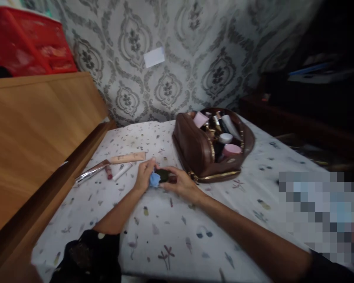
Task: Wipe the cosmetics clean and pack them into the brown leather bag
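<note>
My left hand (142, 174) is closed around a crumpled light-blue cloth (155, 179). Its fingers press the cloth to one end of a small dark green object (163, 175), whose kind I cannot make out. From the other side, my right hand (183, 185) grips that object between thumb and fingers. Left of my hands lie a peach-coloured squeeze tube (128, 157), a slim white tube (122, 171), a small tube with a dark red end (109, 172) and a shiny silver item (91, 173).
An open brown cosmetic bag (194, 145) full of jars and tubes stands behind my right hand. The printed white tablecloth (153, 243) covers the surface. A wooden panel (41, 122) borders the left side, with a red container (32, 43) above it. Wallpaper rises behind.
</note>
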A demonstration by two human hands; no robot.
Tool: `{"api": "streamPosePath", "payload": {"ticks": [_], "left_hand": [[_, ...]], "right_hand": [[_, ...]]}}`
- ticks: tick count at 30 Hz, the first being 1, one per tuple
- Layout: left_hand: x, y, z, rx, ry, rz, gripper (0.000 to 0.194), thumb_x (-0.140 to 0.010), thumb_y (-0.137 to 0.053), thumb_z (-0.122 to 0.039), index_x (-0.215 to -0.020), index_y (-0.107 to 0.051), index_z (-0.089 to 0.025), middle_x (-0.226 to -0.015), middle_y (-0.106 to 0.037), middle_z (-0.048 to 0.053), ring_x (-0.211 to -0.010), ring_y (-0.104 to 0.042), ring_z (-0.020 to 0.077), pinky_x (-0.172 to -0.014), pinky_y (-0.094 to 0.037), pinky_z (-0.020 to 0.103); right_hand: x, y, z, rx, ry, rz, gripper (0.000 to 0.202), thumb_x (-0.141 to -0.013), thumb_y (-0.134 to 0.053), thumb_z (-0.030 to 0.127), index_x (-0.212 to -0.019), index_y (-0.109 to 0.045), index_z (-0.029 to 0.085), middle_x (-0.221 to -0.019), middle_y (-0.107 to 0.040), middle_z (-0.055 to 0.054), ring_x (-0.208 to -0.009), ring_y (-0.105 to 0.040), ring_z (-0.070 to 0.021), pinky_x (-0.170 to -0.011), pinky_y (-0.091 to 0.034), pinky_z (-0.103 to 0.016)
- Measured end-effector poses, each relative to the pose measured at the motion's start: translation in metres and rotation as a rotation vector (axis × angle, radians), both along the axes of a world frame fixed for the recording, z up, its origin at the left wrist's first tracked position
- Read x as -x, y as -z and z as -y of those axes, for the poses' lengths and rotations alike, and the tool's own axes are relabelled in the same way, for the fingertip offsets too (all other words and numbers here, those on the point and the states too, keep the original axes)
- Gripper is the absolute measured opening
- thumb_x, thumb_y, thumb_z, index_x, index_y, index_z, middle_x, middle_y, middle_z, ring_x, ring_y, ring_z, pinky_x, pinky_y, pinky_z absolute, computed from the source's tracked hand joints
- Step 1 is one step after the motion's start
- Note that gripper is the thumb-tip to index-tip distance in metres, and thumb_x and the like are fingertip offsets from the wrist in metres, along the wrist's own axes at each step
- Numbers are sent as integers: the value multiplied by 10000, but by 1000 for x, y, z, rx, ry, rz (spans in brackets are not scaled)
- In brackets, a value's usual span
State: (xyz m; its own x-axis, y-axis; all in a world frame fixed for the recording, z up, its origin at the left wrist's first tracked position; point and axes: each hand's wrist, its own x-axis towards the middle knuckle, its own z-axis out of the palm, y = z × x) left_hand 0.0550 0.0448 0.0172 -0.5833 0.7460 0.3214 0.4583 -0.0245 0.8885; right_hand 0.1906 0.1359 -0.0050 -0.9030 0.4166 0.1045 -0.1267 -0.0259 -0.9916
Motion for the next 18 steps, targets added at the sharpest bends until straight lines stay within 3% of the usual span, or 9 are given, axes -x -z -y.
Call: {"api": "streamPosePath", "payload": {"ticks": [2,4,6,9,14,18], "left_hand": [[-1,-1,1,-31,-8,48,602,-868,-401,-726,-804,-639,-177,-687,-586,8,-663,-541,164,-663,-438,288],[-3,-1,2,-68,-88,38,608,-843,-446,-739,-1019,-639,-190,-830,-637,20,-813,-590,189,-787,-464,309],[-5,0,2,-65,-127,86,629,-834,-447,-753,-1094,-601,-201,-930,-647,32,-886,-608,204,-836,-474,333],[-8,0,2,8,-183,54,608,-863,-395,-748,-949,-625,-191,-951,-661,49,-922,-611,214,-878,-465,347],[-11,-3,4,60,-143,13,580,-857,-420,-733,-824,-635,-195,-862,-673,53,-884,-623,239,-859,-472,372],[-12,-6,3,-5,-166,-110,534,-893,-411,-670,-798,-633,-194,-936,-684,73,-1007,-612,259,-1012,-432,420]], "right_hand": [[0,-2,1,146,6,-46,683,-558,-866,341,-1150,-549,215,-959,-648,-10,-739,-644,-151,-654,-526,-295],[2,-3,1,280,24,-74,713,-479,-916,350,-1064,-525,233,-939,-653,11,-766,-649,-147,-702,-539,-303],[4,-1,-1,371,30,-91,711,-428,-937,401,-975,-515,235,-906,-650,28,-750,-642,-140,-715,-549,-317],[7,4,-3,411,75,-80,743,-364,-952,431,-942,-533,225,-876,-631,41,-706,-623,-123,-703,-540,-304],[3,5,-3,259,104,-47,670,-411,-954,323,-959,-585,210,-855,-633,44,-746,-610,-112,-722,-507,-258],[0,-1,-2,258,126,-28,644,-445,-944,341,-979,-609,210,-912,-624,32,-771,-613,-124,-714,-517,-261]]}}
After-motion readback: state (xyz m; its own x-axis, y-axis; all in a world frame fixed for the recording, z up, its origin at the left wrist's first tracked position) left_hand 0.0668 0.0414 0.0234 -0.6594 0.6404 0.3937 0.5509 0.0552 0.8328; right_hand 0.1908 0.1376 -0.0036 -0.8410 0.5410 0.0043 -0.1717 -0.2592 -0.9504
